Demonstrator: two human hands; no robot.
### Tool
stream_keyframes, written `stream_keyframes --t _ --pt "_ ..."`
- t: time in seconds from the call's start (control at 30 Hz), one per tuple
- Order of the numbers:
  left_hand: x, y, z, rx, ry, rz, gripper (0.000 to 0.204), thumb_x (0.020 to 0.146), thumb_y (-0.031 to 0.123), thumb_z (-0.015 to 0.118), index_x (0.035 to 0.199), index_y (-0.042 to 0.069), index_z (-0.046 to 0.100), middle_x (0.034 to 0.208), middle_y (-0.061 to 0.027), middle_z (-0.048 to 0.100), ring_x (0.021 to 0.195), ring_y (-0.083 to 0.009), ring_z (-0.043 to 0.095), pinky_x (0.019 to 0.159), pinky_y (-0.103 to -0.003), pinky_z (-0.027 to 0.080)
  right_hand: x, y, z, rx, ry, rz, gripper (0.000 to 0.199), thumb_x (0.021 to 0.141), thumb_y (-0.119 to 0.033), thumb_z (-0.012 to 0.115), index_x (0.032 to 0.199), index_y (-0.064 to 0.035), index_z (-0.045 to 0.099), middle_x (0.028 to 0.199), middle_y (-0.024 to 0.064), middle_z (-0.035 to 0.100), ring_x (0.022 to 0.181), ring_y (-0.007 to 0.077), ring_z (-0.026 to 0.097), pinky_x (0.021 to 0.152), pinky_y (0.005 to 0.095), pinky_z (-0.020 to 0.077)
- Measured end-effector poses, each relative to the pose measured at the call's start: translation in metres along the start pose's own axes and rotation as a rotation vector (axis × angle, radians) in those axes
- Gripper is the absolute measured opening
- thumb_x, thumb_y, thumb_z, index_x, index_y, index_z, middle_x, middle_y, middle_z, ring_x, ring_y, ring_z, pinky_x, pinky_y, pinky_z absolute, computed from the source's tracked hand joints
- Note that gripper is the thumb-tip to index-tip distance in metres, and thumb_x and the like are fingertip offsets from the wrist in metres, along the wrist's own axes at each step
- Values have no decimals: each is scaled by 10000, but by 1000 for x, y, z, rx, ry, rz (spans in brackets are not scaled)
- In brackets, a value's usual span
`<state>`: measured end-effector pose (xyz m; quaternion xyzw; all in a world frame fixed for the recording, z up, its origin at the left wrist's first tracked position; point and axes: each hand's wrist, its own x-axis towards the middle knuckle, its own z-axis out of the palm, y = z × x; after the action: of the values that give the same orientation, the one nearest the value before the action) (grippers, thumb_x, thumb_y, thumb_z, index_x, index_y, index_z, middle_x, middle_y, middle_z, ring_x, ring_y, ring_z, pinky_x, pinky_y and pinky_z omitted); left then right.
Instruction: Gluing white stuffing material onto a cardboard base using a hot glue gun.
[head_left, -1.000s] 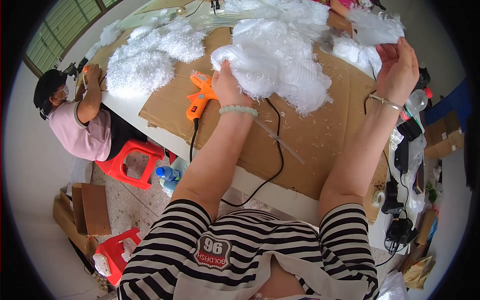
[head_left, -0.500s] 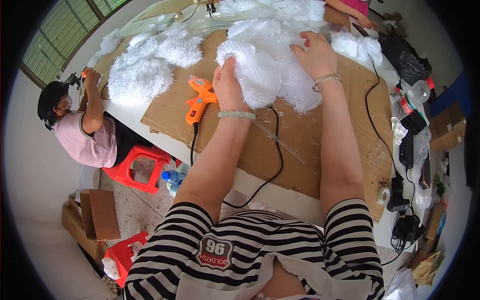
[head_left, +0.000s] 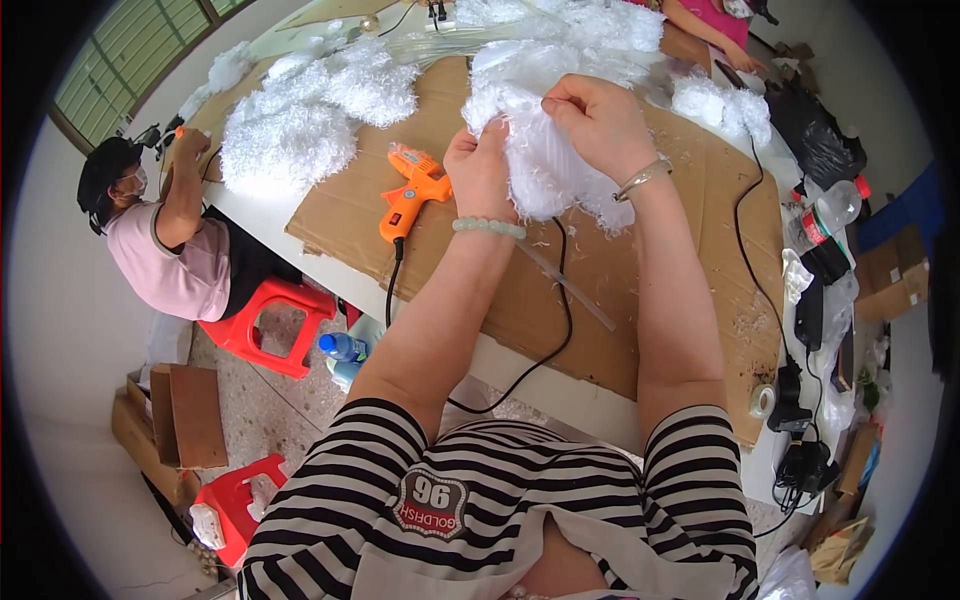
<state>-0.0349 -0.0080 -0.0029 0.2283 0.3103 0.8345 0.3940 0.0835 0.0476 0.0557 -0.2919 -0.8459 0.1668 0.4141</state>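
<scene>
1. Grip of the left hand [head_left: 483, 165]: thumb and fingers clamped on the left edge of a fluffy, shaggy-edged bundle of thin white sheet material [head_left: 545, 170].
2. Grip of the right hand [head_left: 605, 125]: curled at the top of the bundle, thumb and forefinger toward the left hand; cannot tell whether apart, together or pinching a strand.
3. Place of the bundle: over the brown, flat cardboard sheet [head_left: 690, 250], nearer its far edge than its near one, on the white worktop [head_left: 565, 393]. Cannot tell whether resting on the cardboard or just clear of it.
4. Step in hand, as judged: working at the bundle's upper left edge with both hands, left steadying, right picking or arranging.
5. Next move, as judged: calls for a firm left hold and a light right fingertip touch, without tearing thin layers; also for care around the orange pistol-shaped glue gun [head_left: 410, 195], just beside the left hand.
6. Look of the bundle: bright white, slightly translucent, finely pleated across the middle, frayed and curly along the lower rim, soft and limp to judge by its droop.
</scene>
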Motion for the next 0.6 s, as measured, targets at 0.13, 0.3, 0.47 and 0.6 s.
stream_keyframes --t 0.13,0.3,0.47,0.6 --pt "5 2 -5 -97 181 -45 119 870 118 529 881 1 551 799 -64 592 653 -135 557 562 -303 472 4 -5 -25 -127 374 -95 167 856 -165 556 833 -11 616 680 11 590 614 90 506 571 229 404" --pt "10 4 -8 -219 379 -111 212 898 173 486 1008 -4 444 923 -132 564 770 -252 601 639 -399 526 -8 -17 -100 850 766 -50 139 870 -111 558 803 9 576 755 44 590 636 107 530 598 247 446" --pt "5 4 -9 -277 208 -73 208 886 169 487 979 -16 478 916 -126 578 810 -240 600 665 -377 513 -10 -21 -112 885 931 -51 124 865 -95 570 862 26 598 849 69 627 718 127 592 633 248 481" --pt "5 5 -11 -230 192 -44 216 877 169 500 979 -21 506 915 -114 586 791 -225 598 674 -353 500 4 16 -68 370 729 112 145 849 -158 614 829 -15 627 744 24 625 633 64 547 577 204 441"
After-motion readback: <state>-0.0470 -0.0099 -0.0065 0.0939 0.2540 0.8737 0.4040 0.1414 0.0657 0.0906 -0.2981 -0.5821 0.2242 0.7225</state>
